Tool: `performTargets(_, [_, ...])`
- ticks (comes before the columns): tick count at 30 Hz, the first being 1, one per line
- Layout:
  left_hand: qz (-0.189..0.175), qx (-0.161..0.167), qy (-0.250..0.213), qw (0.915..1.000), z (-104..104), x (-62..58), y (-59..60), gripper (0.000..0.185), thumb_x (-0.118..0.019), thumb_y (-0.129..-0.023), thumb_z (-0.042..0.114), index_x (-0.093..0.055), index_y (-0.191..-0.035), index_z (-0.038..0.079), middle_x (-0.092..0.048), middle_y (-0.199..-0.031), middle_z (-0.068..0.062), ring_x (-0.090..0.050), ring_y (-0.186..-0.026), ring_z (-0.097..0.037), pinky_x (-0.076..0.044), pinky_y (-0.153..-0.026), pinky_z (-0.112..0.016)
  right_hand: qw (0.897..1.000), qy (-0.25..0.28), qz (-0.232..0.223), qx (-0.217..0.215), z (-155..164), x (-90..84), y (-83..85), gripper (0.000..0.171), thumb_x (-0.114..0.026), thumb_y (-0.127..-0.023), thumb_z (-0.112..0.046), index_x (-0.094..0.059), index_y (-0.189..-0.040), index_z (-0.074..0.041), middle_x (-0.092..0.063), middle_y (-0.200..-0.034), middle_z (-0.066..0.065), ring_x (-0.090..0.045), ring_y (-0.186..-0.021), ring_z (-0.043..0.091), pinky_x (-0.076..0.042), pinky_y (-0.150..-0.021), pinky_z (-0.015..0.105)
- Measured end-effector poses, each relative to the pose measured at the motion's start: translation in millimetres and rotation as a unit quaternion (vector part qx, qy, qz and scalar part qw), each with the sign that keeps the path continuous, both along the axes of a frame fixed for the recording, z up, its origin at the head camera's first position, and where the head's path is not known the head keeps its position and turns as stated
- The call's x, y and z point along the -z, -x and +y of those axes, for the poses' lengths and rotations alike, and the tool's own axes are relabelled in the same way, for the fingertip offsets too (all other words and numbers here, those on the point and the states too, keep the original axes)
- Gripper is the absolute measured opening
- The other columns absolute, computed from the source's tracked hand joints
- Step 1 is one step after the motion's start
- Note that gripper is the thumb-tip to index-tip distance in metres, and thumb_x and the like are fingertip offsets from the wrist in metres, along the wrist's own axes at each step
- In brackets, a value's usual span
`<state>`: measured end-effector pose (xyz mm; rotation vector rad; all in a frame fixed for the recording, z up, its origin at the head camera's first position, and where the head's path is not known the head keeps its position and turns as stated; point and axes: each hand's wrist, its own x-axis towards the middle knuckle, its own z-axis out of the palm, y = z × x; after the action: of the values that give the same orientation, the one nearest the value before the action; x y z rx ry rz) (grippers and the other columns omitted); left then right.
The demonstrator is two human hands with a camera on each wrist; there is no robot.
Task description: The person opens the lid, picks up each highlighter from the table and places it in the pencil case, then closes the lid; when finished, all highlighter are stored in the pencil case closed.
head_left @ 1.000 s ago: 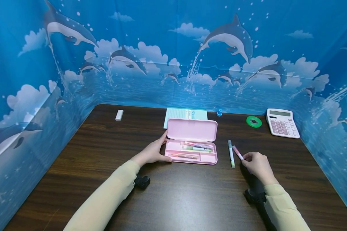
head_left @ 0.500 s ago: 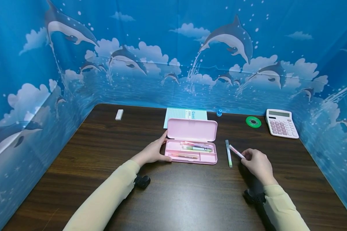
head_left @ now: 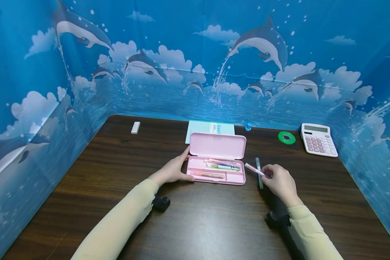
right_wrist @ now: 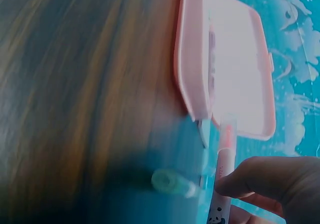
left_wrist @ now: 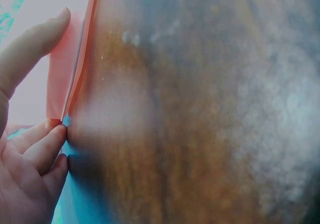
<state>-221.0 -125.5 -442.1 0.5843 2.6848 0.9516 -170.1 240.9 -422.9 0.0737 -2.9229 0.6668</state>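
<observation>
A pink pencil case [head_left: 216, 181] lies with its lid up on the table; several pens [head_left: 222, 167] rest in its tray. My left hand [head_left: 173, 170] grips the case's left end, thumb at the front corner and fingers toward the back. In the left wrist view, the left hand's fingertips [left_wrist: 60, 132] touch the case's edge. Between thumb and fingers, my right hand [head_left: 281, 183] pinches a pink-and-white highlighter pen [right_wrist: 225, 166] with a clear cap, tip pointing at the case's right end. A green-and-white pen [head_left: 260, 180] lies below it, partly covered by the held pen.
Behind the case lies a light blue notebook [head_left: 198, 127]. A white eraser [head_left: 135, 127] sits at the back left. Toward the back right are a small blue object [head_left: 248, 126], a green tape roll [head_left: 286, 137] and a calculator [head_left: 319, 140]. A dolphin-print curtain [head_left: 182, 65] surrounds the table [head_left: 117, 162].
My right hand has lifted the pink highlighter pen and carried it left, across the green-and-white pen toward the case. My left hand stays on the case.
</observation>
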Motion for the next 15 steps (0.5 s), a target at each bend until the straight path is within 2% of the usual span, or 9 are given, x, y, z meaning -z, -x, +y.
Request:
performTargets(7, [0.001,0.002,-0.004,1.0000,-1,-1.0,-1.1,0.122,-0.083,-0.071,0.040,0.005,-0.154,0.017,-0.040,-0.147,-0.012,-0.036,-0.136,-0.023,-0.028,-0.111,-0.043,1.000,0.005,0.015,-0.026,-19,-3.1,1.6,0.015,-0.074,-0.075,-0.007,-0.069,-0.090,-0.006,-0.056,-0.077,0.006,-0.048,-0.066,0.020,-0.041,-0.054,0.030])
performTargets(15, [-0.003,0.004,0.001,1.0000,0,-0.2,0.1,0.122,-0.082,-0.072,0.041,0.005,-0.154,0.017,-0.040,-0.147,-0.012,-0.036,-0.136,-0.023,-0.028,-0.111,-0.042,0.998,0.010,0.020,-0.059,-40,-1.2,3.5,0.015,-0.077,-0.075,-0.009,-0.071,-0.089,-0.008,-0.061,-0.081,0.006,-0.051,-0.070,0.019,-0.048,-0.062,0.034])
